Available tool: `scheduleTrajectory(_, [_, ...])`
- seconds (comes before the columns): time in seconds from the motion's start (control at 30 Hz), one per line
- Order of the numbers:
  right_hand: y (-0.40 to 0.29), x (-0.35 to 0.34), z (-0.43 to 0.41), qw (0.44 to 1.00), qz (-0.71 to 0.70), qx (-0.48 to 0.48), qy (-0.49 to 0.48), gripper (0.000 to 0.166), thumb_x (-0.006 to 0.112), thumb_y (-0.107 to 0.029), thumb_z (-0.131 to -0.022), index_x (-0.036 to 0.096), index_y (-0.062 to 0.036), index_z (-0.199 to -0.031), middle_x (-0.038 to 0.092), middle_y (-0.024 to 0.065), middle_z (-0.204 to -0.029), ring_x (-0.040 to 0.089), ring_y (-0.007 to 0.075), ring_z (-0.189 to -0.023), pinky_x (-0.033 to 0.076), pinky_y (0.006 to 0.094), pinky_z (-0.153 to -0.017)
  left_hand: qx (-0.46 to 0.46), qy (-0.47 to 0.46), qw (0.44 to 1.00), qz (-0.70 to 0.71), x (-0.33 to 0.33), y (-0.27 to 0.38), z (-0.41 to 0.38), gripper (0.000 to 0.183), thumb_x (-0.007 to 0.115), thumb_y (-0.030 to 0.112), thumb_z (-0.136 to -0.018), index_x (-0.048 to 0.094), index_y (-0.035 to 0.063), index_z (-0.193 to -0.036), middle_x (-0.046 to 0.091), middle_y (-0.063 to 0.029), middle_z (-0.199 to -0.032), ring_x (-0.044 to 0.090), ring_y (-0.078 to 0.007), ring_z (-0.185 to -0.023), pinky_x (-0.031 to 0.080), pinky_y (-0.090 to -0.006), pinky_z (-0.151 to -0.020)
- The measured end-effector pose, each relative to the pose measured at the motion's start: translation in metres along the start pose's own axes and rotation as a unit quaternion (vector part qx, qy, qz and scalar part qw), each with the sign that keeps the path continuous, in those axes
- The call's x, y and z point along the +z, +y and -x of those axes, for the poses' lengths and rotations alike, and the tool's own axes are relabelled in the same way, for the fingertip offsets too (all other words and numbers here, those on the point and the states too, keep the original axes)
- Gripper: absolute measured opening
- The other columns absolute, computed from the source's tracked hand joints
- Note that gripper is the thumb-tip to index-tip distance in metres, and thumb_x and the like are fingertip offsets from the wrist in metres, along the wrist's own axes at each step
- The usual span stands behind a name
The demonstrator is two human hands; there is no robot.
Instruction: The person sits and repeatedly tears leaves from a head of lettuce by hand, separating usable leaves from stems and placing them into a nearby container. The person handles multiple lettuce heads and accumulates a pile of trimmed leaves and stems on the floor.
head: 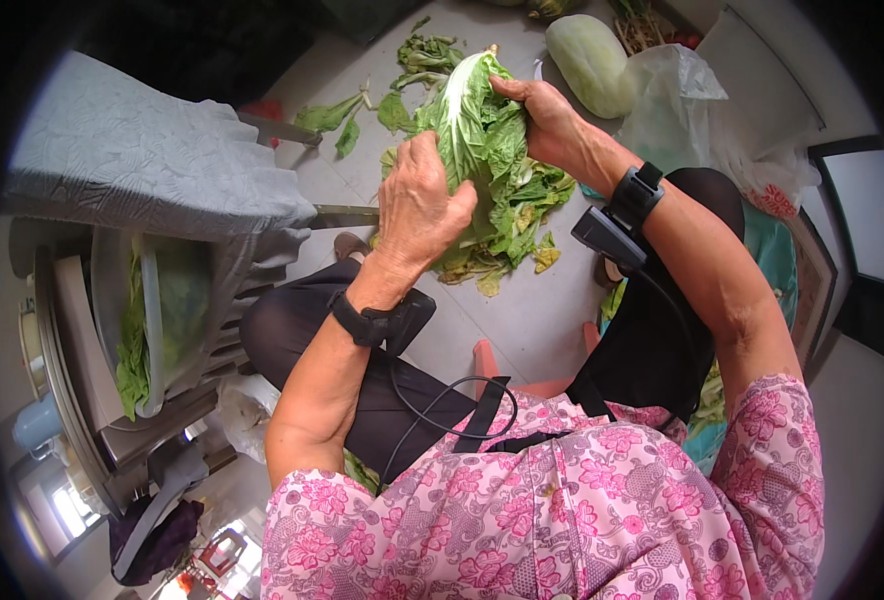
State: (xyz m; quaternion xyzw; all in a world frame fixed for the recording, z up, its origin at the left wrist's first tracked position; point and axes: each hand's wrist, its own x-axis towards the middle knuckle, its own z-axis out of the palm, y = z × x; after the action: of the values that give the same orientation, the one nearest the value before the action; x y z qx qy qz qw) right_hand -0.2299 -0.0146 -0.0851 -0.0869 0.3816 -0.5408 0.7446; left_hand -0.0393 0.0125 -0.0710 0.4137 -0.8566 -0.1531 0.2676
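A loose green head of Chinese cabbage [460,120], with a broad white midrib, is held up over the floor, its root end pointing away from me. My right hand [550,116] grips its right side, thumb laid over the leaves. At the near left side of the head is my left hand [423,195], fingers curled against the leaves and thumb apart. Whether those fingers pinch a leaf is hidden. Below the head lies a pile of green and yellowed leaves [517,232] on the tiled floor [479,322].
A winter melon [588,64] and plastic bags [671,101] lie at the far right. To the left stands a cloth-covered table [141,142], with a clear container [158,322] of greens nearby. Loose leaves [329,116] lie farther off; red stool legs [487,360] show between my knees.
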Motion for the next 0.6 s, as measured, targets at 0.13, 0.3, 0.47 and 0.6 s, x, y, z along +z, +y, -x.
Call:
scheduleTrajectory(0.13, [-0.002,0.002,0.002,1.000,-0.004,0.004,-0.005,0.031,0.041,-0.021,-0.099,0.055,0.0035,-0.113,0.063,0.0172,-0.110,0.062,0.0296,-0.102,0.047,0.0480,-0.095,-0.057,-0.027,0.995,0.072,-0.008,-0.016,-0.005,0.047,0.068,0.006,-0.071,0.052,-0.0078,-0.114,0.064,-0.0167,-0.092,0.063,-0.0237,-0.077,0.051,-0.0323,-0.074])
scheduleTrajectory(0.3, [-0.004,-0.002,0.002,1.000,0.005,0.010,-0.030,0.029,0.048,-0.017,-0.096,0.054,0.0054,-0.113,0.063,0.0173,-0.109,0.064,0.0290,-0.098,0.050,0.0454,-0.094,-0.202,-0.059,0.881,0.425,-0.031,-0.024,-0.019,0.035,0.063,-0.003,-0.074,0.058,-0.0102,-0.107,0.066,-0.0085,-0.084,0.062,-0.0104,-0.072,0.051,-0.0223,-0.066])
scheduleTrajectory(0.47, [-0.001,0.000,0.002,0.998,0.010,0.016,-0.062,0.030,0.050,-0.016,-0.095,0.053,0.0067,-0.114,0.063,0.0183,-0.110,0.064,0.0302,-0.097,0.050,0.0453,-0.093,-0.248,-0.087,0.802,0.536,-0.060,-0.027,-0.029,0.030,0.064,-0.006,-0.076,0.058,-0.0122,-0.105,0.067,-0.0101,-0.087,0.063,-0.0126,-0.076,0.052,-0.0241,-0.075])
scheduleTrajectory(0.6, [0.000,-0.003,-0.003,0.998,0.024,0.012,-0.050,0.027,0.052,-0.014,-0.093,0.055,0.0056,-0.111,0.063,0.0183,-0.107,0.065,0.0290,-0.094,0.052,0.0445,-0.090,-0.248,-0.086,0.796,0.546,-0.067,-0.030,-0.030,0.029,0.063,-0.006,-0.076,0.059,-0.0123,-0.105,0.067,-0.0111,-0.089,0.064,-0.0136,-0.077,0.052,-0.0249,-0.076])
